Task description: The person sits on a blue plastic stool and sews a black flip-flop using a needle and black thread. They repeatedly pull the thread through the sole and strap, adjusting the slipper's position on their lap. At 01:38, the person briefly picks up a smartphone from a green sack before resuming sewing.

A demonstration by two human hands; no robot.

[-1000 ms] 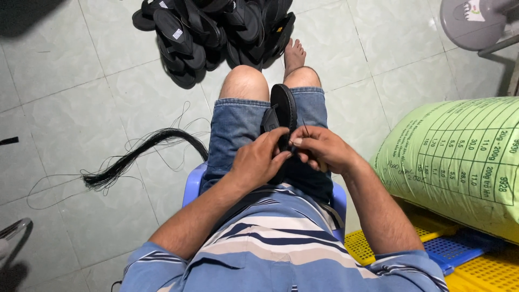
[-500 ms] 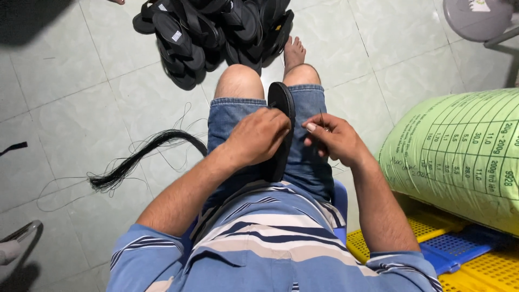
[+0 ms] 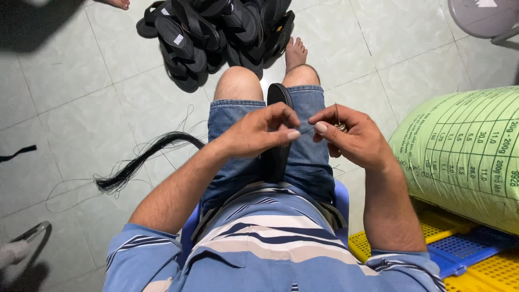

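Left hand [image 3: 259, 135] and right hand [image 3: 354, 138] pinched narrow on fine dark thread [image 3: 307, 130] above black sandal [image 3: 277, 135] lying along lap; thread light, limp, likely slippery, best gripped near fingertips; sandal flexible.

Even, soft indoor light from above. The pale floor tiles [image 3: 70, 92] show faint sheen and no hard glare. A dark shadow fills the upper left corner. Focus is sharp at centre; wide-angle distortion bends the green sack [image 3: 465, 157] near the right edge.
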